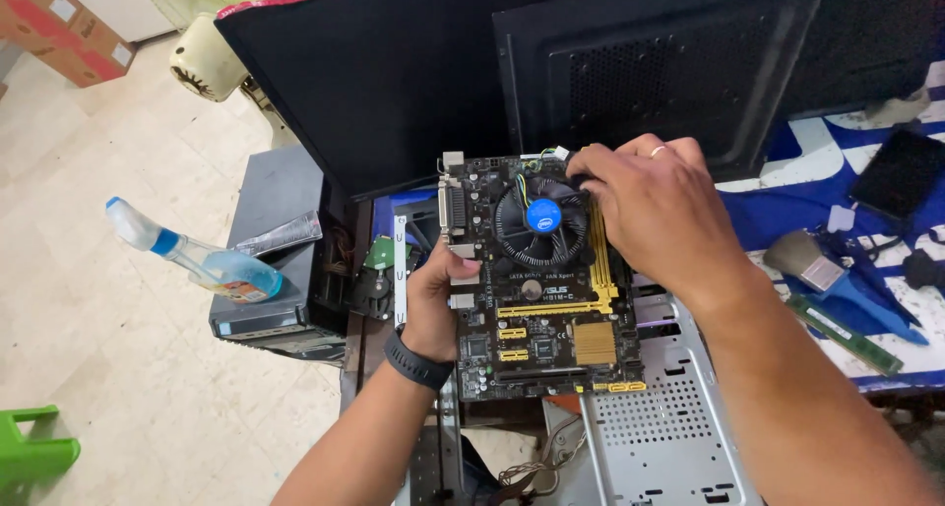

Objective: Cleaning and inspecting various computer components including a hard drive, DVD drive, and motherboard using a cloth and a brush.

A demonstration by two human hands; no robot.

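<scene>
Spray bottle (197,260) lies at 9 o'clock on a dark case (271,260), well apart from the work. Left hand (433,294), with a black wristband, comes up from 6 o'clock and pinches the left edge of the motherboard (536,309), thumb on top, fingers hidden beneath. Board is held tilted above an open grey chassis (669,408). Round cooler (541,221) with a blue centre sits at the board's 12 o'clock. Right hand (655,206), ring on one finger, reaches in from 4 o'clock, palm down, fingers curled at the cooler's right rim; whether they are closed on anything I cannot tell. Brush (807,260) and RAM stick (847,334) lie at 3 o'clock.
</scene>
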